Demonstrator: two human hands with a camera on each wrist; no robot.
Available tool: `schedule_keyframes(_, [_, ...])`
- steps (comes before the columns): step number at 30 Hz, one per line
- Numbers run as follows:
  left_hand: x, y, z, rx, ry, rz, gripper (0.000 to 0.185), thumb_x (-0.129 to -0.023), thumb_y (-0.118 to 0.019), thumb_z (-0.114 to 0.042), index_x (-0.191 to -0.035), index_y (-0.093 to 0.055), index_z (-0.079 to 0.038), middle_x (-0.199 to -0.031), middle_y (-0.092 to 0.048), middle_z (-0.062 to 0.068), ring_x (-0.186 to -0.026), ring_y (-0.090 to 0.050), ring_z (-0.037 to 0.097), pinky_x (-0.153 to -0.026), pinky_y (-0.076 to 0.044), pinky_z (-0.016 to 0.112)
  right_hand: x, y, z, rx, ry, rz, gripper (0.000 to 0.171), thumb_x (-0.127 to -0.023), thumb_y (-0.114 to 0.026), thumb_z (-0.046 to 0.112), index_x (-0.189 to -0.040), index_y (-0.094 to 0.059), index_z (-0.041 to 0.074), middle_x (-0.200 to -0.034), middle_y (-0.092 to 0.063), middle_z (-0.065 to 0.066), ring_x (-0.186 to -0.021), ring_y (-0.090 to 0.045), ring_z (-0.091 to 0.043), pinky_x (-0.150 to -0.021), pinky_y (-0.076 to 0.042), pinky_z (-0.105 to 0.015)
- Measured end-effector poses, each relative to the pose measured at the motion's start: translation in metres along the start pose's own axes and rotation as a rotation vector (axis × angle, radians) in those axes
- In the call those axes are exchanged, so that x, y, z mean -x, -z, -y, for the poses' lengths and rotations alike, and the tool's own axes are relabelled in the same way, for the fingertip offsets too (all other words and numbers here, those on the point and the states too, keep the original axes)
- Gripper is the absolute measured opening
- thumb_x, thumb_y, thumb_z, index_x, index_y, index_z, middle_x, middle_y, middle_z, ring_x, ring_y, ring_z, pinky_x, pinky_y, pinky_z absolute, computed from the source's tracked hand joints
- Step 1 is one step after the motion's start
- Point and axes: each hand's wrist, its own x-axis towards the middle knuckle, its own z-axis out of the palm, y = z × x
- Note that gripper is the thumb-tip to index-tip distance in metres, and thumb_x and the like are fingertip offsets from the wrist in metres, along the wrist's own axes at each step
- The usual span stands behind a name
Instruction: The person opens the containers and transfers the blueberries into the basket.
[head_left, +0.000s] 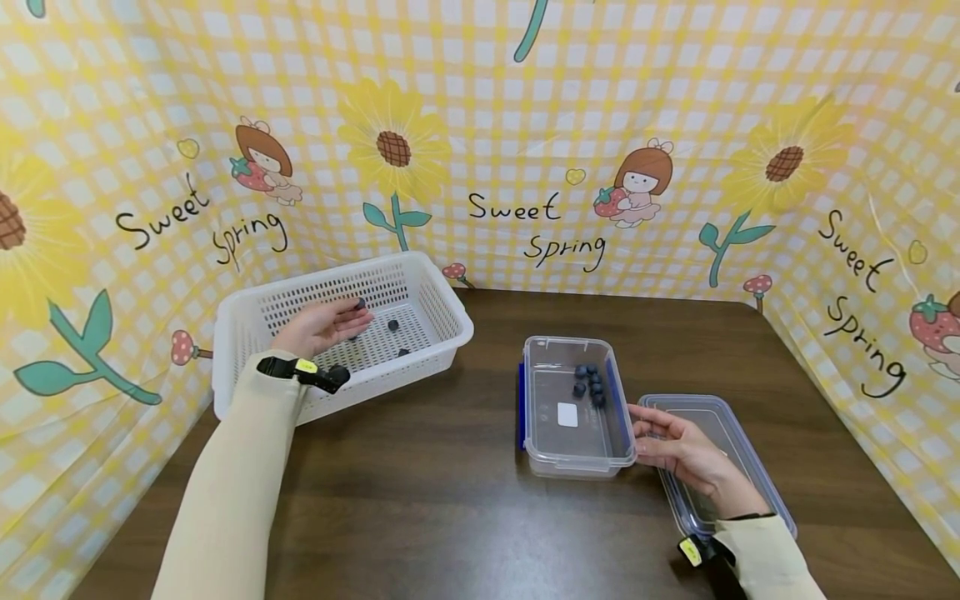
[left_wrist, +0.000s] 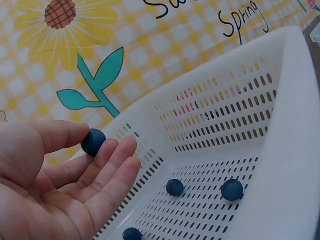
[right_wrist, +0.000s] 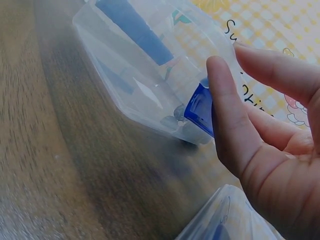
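My left hand (head_left: pixel 324 327) pinches a blueberry (left_wrist: pixel 93 142) at its fingertips, above the white perforated basket (head_left: pixel 450 329). More blueberries (left_wrist: pixel 232 190) lie apart on the basket floor. On the right, my right hand (head_left: pixel 693 454) touches the right side of a clear plastic container (head_left: pixel 551 442) with fingers extended. Its thumb is near a blue latch flap (right_wrist: pixel 200 107) in the right wrist view. The container has no lid on, and several blueberries (head_left: pixel 596 388) cluster inside toward its far right.
A clear lid (head_left: pixel 750 467) lies flat on the brown wooden table (head_left: pixel 420 500), partly under my right hand and forearm. Another blue flap (head_left: pixel 522 408) hangs on the container's left side. A yellow checked cloth (head_left: pixel 487 108) with printed flowers encloses the table's back and sides.
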Motion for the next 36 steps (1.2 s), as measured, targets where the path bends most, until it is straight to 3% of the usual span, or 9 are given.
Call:
schedule_keyframes(3, [0.0,0.001,0.001,-0.005,0.002,-0.005,0.019,-0.103,-0.054,-0.01,-0.091,-0.068,-0.004,-0.089,-0.069,0.014,-0.095,-0.07,0.024,-0.107,-0.04,0.037,0.0,-0.001,0.001,0.005,0.0,-0.003,0.05,-0.094,-0.056,-0.013,-0.137,-0.058,0.013,-0.108,-0.061,-0.007,-0.095,-0.066,-0.015,-0.084,-0.059,-0.031])
schedule_keyframes(13, [0.001,0.0,0.002,-0.052,-0.006,-0.008,0.012,-0.104,-0.052,-0.011,-0.111,-0.056,-0.002,-0.093,-0.068,0.013,-0.099,-0.067,0.023,-0.106,-0.043,0.037,0.0,-0.002,0.002,-0.004,-0.004,-0.006,0.05,-0.094,-0.056,-0.013,-0.137,-0.058,0.013,-0.108,-0.061,-0.007,-0.095,-0.066,-0.014,-0.083,-0.059,-0.031])
schedule_keyframes(16, [0.001,-0.002,0.003,-0.069,-0.003,0.015,0.027,-0.105,-0.049,-0.011,-0.131,-0.05,-0.002,-0.103,-0.065,0.013,-0.111,-0.062,0.023,-0.109,-0.041,0.037,0.001,-0.002,0.002,-0.002,-0.004,-0.006,0.05,-0.094,-0.056,-0.012,-0.137,-0.058,0.012,-0.108,-0.061,-0.007,-0.095,-0.066,-0.015,-0.083,-0.059,-0.03])
schedule_keyframes(20, [-0.001,-0.01,0.005,-0.116,-0.01,0.045,0.05,-0.107,-0.045,-0.012,-0.153,-0.03,-0.002,-0.122,-0.056,0.014,-0.128,-0.05,0.025,-0.112,-0.038,0.037,0.0,-0.001,0.001,0.003,-0.009,-0.014,0.05,-0.094,-0.056,-0.012,-0.137,-0.058,0.012,-0.108,-0.061,-0.007,-0.095,-0.066,-0.015,-0.083,-0.059,-0.03])
schedule_keyframes(28, [-0.004,-0.055,0.006,-0.23,-0.029,0.068,0.048,-0.106,-0.049,-0.01,-0.15,-0.035,0.002,-0.149,-0.039,0.023,-0.136,-0.043,0.032,-0.112,-0.039,0.041,0.0,0.0,0.0,0.008,-0.006,-0.013,0.05,-0.094,-0.056,-0.013,-0.138,-0.057,0.012,-0.108,-0.061,-0.007,-0.095,-0.066,-0.015,-0.083,-0.059,-0.031])
schedule_keyframes(31, [-0.004,-0.077,0.009,-0.289,-0.04,0.115,0.048,-0.106,-0.047,-0.01,-0.15,-0.034,0.005,-0.152,-0.035,0.026,-0.135,-0.044,0.034,-0.112,-0.039,0.043,0.0,0.0,0.0,0.008,-0.005,-0.012,0.05,-0.094,-0.056,-0.013,-0.138,-0.057,0.011,-0.108,-0.061,-0.006,-0.094,-0.066,-0.014,-0.083,-0.059,-0.031])
schedule_keyframes(36, [-0.003,-0.112,0.019,-0.381,-0.051,0.214,0.047,-0.106,-0.048,-0.011,-0.147,-0.038,0.008,-0.148,-0.041,0.029,-0.131,-0.049,0.037,-0.109,-0.042,0.044,0.0,-0.001,0.001,0.02,-0.012,-0.024,0.05,-0.094,-0.057,-0.012,-0.14,-0.055,0.008,-0.107,-0.061,-0.006,-0.094,-0.066,-0.014,-0.083,-0.059,-0.03])
